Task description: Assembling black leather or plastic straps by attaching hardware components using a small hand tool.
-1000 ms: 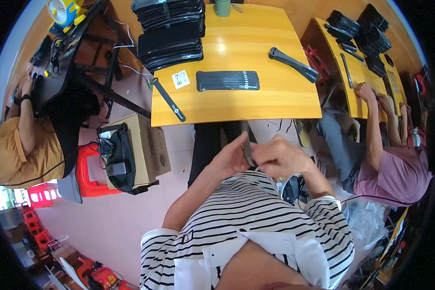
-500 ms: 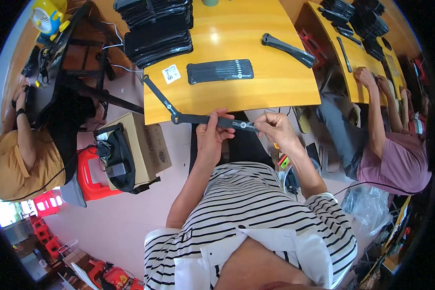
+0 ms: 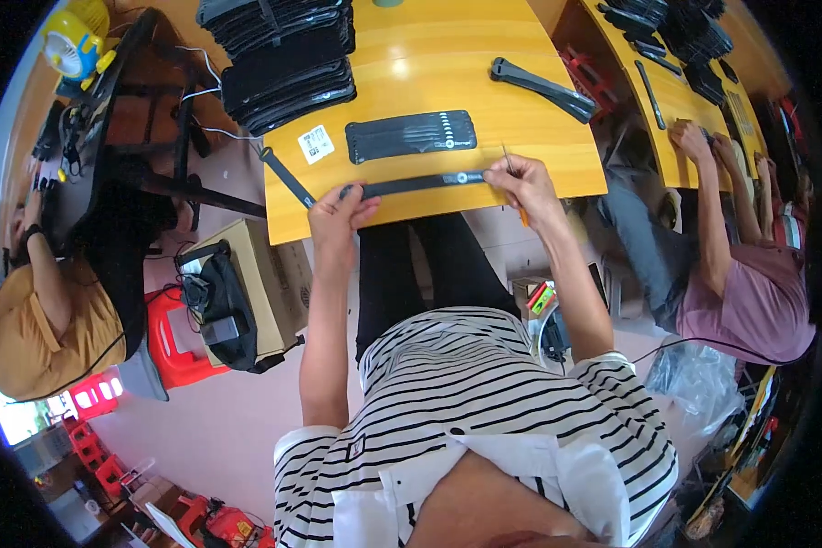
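The left hand (image 3: pixel 336 212) closes its grip on the left end of a long black strap (image 3: pixel 420 184), thumb and fingers pinched over it at the near edge of the yellow wooden desk (image 3: pixel 447 100). The right hand (image 3: pixel 524 185) holds the strap's right end in a narrow pinch, and a thin metal tool (image 3: pixel 508 161) stands up between its fingers; an orange bit shows just under that hand, too small to identify. The strap lies flat along the front edge of the desk, its long axis running left to right, with a small round metal fitting near its right end.

Just beyond it, parallel and apart from it, lies a wider black pad (image 3: pixel 411 136) with pale markings, also set left to right. A small white label (image 3: pixel 316 143) lies on the desk left of that pad. Another black strap (image 3: pixel 288 177) hangs tilted off the left corner of the desk. A stack of black pads (image 3: pixel 283 57) fills the far left of the desk, and a black handle-shaped piece (image 3: pixel 542 89) lies diagonally on the far right.

On the floor to the left, an open cardboard box (image 3: pixel 269 274) has a black bag-like item (image 3: pixel 219 310) leaning against its side; what is in the box cannot be told.
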